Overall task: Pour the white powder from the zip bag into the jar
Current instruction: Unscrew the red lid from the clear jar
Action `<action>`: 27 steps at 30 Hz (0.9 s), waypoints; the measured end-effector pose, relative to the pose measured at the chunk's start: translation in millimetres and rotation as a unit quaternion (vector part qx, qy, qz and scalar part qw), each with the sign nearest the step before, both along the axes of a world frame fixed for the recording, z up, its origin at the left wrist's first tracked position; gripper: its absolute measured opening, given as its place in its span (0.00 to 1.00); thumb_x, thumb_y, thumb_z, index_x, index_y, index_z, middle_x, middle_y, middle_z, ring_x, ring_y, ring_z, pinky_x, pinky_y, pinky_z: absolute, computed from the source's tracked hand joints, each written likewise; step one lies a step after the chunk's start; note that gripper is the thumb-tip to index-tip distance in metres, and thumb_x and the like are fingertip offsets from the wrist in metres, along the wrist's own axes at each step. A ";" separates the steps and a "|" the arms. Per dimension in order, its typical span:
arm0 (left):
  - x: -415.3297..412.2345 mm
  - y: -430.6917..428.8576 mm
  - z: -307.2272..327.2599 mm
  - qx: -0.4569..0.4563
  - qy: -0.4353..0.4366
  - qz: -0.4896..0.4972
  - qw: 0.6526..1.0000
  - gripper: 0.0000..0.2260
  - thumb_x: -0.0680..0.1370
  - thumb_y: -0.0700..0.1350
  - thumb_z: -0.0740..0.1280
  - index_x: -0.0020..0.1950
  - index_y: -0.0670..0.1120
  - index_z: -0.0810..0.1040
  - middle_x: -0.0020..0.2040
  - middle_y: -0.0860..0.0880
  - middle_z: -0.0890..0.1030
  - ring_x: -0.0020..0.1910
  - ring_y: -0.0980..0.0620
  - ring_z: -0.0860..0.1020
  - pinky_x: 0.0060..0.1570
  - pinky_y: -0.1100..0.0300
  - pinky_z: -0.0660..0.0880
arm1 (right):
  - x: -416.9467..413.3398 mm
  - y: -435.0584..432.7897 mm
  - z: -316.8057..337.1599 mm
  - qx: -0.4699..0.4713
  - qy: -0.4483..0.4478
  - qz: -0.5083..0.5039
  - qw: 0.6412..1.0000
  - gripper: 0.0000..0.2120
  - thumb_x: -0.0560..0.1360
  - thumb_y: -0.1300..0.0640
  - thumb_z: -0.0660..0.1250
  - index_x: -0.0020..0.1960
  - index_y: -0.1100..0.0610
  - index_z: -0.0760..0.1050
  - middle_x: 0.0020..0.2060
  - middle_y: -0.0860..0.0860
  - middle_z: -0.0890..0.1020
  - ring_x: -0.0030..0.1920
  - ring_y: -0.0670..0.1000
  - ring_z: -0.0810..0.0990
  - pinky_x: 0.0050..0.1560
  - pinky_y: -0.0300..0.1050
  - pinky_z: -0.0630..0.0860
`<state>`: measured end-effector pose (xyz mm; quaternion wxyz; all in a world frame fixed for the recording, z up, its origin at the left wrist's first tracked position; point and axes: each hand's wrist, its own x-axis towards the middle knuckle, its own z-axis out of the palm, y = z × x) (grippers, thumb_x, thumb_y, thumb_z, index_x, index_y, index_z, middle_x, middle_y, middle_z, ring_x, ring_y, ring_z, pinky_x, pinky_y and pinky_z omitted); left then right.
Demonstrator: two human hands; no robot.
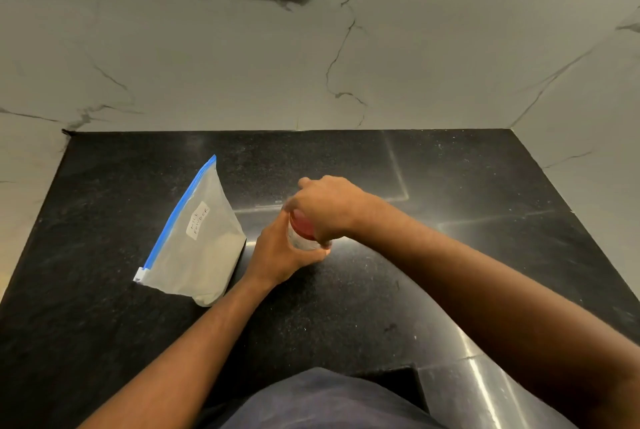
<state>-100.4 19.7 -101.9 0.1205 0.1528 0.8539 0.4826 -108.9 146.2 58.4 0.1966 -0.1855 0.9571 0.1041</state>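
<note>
Two hands: our left hand (pixel 277 255) wraps the jar (pixel 304 243), our right hand (pixel 329 209) clasps its lid (pixel 300 225), zip bag (pixel 197 241) beside.

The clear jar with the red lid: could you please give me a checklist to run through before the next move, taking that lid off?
1. Jar steadied: ok, the left hand grips the small clear jar, which is upright.
2. Lid gripped: ok, the right hand is curled over the red round lid.
3. Lid off: not ok, it is on the jar.
4. Bag within reach: ok, the clear plastic zip bag with the blue strip lies on the black speckled stone counter just left of the jar, untouched.
5. Bag unzipped: cannot tell.
6. Jar empty inside: cannot tell, the hands hide it.
</note>
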 end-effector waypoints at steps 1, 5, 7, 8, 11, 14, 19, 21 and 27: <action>0.8 -0.5 -0.4 -0.001 0.004 -0.002 1.000 0.42 0.62 0.68 0.80 0.71 0.60 0.69 0.59 0.58 0.82 0.58 0.56 0.81 0.56 0.62 0.78 | -2.4 3.3 3.6 -0.025 -0.039 0.027 0.999 0.33 0.66 0.51 0.82 0.69 0.45 0.76 0.62 0.51 0.77 0.56 0.54 0.79 0.48 0.48 0.79; 2.2 -3.8 3.0 0.021 -0.003 -0.016 1.000 0.40 0.64 0.69 0.80 0.72 0.70 0.66 0.58 0.64 0.81 0.56 0.65 0.81 0.55 0.66 0.76 | -7.9 5.8 13.3 -0.137 -0.070 0.003 0.988 0.28 0.68 0.35 0.77 0.64 0.45 0.81 0.61 0.48 0.79 0.59 0.52 0.79 0.52 0.49 0.79; 3.3 -4.2 6.1 0.036 -0.008 -0.002 0.999 0.40 0.63 0.68 0.81 0.69 0.75 0.65 0.58 0.67 0.80 0.55 0.72 0.78 0.53 0.70 0.74 | -7.1 4.1 5.0 -0.058 0.022 -0.047 0.997 0.39 0.66 0.24 0.70 0.67 0.49 0.77 0.58 0.50 0.80 0.53 0.54 0.82 0.45 0.48 0.78; 3.8 -3.6 6.8 0.035 -0.007 0.000 0.999 0.41 0.62 0.69 0.81 0.70 0.73 0.65 0.59 0.67 0.79 0.54 0.72 0.78 0.52 0.71 0.72 | -7.0 2.4 0.5 -0.012 0.040 -0.057 0.997 0.41 0.66 0.22 0.69 0.67 0.51 0.76 0.56 0.51 0.82 0.50 0.54 0.82 0.43 0.48 0.78; 3.5 -1.8 5.8 0.018 -0.011 0.000 1.000 0.45 0.61 0.69 0.81 0.74 0.63 0.66 0.62 0.62 0.79 0.58 0.63 0.78 0.53 0.70 0.71 | -7.2 -1.4 -3.5 0.001 0.028 -0.036 0.999 0.35 0.67 0.31 0.75 0.67 0.49 0.76 0.54 0.50 0.84 0.49 0.53 0.82 0.44 0.47 0.81; 2.7 -1.3 3.0 0.005 -0.007 0.008 1.000 0.46 0.60 0.69 0.80 0.74 0.56 0.69 0.65 0.53 0.83 0.62 0.53 0.81 0.60 0.59 0.78 | -5.3 3.5 3.2 -0.015 0.003 0.062 0.998 0.36 0.67 0.48 0.81 0.72 0.44 0.74 0.61 0.49 0.78 0.56 0.53 0.79 0.44 0.45 0.77; 3.6 -3.3 10.7 0.032 -0.002 0.000 1.000 0.44 0.63 0.65 0.82 0.74 0.60 0.68 0.65 0.56 0.82 0.62 0.55 0.81 0.61 0.52 0.81 | 12.5 42.2 16.0 -0.184 0.053 0.046 0.980 0.33 0.67 0.55 0.79 0.68 0.40 0.72 0.66 0.46 0.72 0.62 0.51 0.71 0.49 0.43 0.76; 4.4 -3.6 12.4 0.034 -0.005 0.007 0.999 0.44 0.63 0.64 0.83 0.75 0.60 0.69 0.66 0.57 0.82 0.62 0.56 0.81 0.62 0.51 0.81 | 20.8 67.7 14.9 -0.316 0.098 -0.049 0.942 0.31 0.66 0.49 0.80 0.65 0.41 0.71 0.64 0.46 0.74 0.60 0.49 0.75 0.53 0.44 0.79; 8.5 -0.6 12.4 0.012 0.006 0.025 1.000 0.45 0.61 0.65 0.83 0.74 0.58 0.69 0.69 0.54 0.81 0.66 0.54 0.80 0.65 0.54 0.78 | 41.1 112.1 -69.7 -0.472 0.219 -0.372 0.768 0.25 0.64 0.44 0.84 0.47 0.56 0.74 0.55 0.50 0.80 0.58 0.53 0.80 0.55 0.52 0.83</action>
